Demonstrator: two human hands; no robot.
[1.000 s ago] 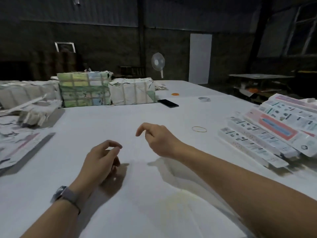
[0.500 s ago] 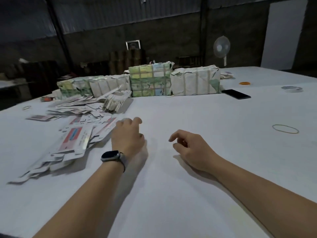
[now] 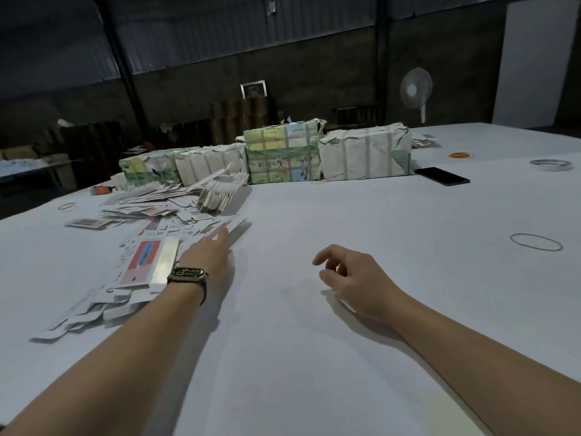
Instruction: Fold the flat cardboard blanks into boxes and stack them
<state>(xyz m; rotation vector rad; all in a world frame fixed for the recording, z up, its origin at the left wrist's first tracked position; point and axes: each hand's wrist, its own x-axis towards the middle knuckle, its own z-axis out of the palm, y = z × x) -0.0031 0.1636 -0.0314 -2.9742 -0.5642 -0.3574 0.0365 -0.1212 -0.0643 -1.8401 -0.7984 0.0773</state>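
Note:
A loose pile of flat cardboard blanks (image 3: pixel 147 256), white with red and blue print, is spread over the left part of the white table (image 3: pixel 345 309). My left hand (image 3: pixel 209 256), with a watch on its wrist, reaches onto the pile's right edge, and its straight fingers touch the top blank (image 3: pixel 231 226). Right of it, my right hand (image 3: pixel 352 276) hovers just above bare table with its fingers loosely curled and holds nothing.
Wrapped bundles (image 3: pixel 283 155) stand in a row at the back. A leaning sheaf of blanks (image 3: pixel 221 191) rests before them. A black phone (image 3: pixel 443 176), a tape roll (image 3: pixel 550 165) and a rubber band (image 3: pixel 536 242) lie on the right.
My view has swung left from the printed stacks on the right to the pile of blanks. My left hand moved forward onto the pile's edge; my right hand stayed low over the table.

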